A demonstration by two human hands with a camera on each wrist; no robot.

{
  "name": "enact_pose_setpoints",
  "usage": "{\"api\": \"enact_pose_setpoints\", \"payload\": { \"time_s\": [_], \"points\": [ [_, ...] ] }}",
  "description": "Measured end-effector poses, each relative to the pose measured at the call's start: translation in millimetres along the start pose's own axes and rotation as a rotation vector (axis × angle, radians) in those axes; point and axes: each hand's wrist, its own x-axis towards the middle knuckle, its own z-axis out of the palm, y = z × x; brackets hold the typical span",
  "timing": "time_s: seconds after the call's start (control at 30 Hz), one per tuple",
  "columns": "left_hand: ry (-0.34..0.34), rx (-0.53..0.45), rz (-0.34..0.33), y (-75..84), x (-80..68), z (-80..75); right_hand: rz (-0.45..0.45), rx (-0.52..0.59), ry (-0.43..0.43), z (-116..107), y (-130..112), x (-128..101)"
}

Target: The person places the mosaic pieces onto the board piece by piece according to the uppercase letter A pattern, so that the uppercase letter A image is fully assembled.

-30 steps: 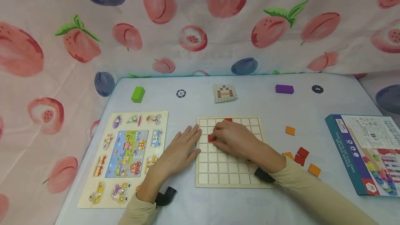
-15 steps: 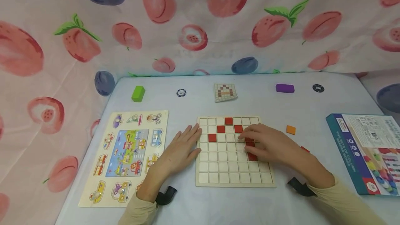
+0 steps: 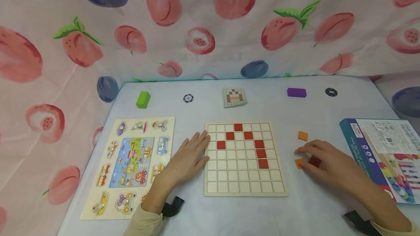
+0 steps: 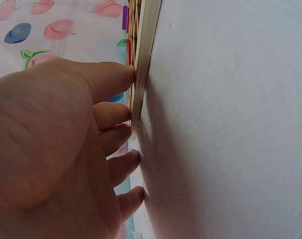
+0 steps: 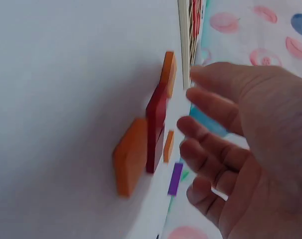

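My left hand (image 3: 187, 159) lies with straight fingers at the left edge of the wooden grid board (image 3: 231, 191). In the left wrist view, its thumb and fingertips touch the board's side and the table. Several red square tiles (image 3: 260, 153) sit in the board's cells, in a slanted pattern. To the right of the board, my right hand (image 3: 334, 166) hovers over loose tiles with its fingers loosely bent and apart. Under it are red tiles (image 5: 156, 112) and orange tiles (image 5: 131, 154), partly hidden in the head view. Nothing is between the fingers in the right wrist view.
A wooden vehicle puzzle (image 3: 131, 163) lies to the left, a boxed game (image 3: 377, 156) to the right. Along the back are a green block (image 3: 143, 99), a pattern card (image 3: 234, 98), a purple block (image 3: 296, 93) and two chips. Another orange tile (image 3: 303, 136) lies farther back.
My right hand has left the board and moved right to the loose tiles, uncovering the red tiles in the cells. The left hand stays at the board's edge.
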Motion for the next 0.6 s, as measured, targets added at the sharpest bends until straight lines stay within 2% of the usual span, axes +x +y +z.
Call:
{"api": "enact_pose_setpoints", "payload": {
  "time_s": [0.43,0.6],
  "points": [
    [0.018,0.002,0.014,-0.4,-0.9,0.7,0.146,-0.047,-0.01,-1,28,-12],
    [0.02,0.008,0.017,0.0,0.4,1.5,0.169,-0.058,-0.018,-3,34,-13]
  ]
}}
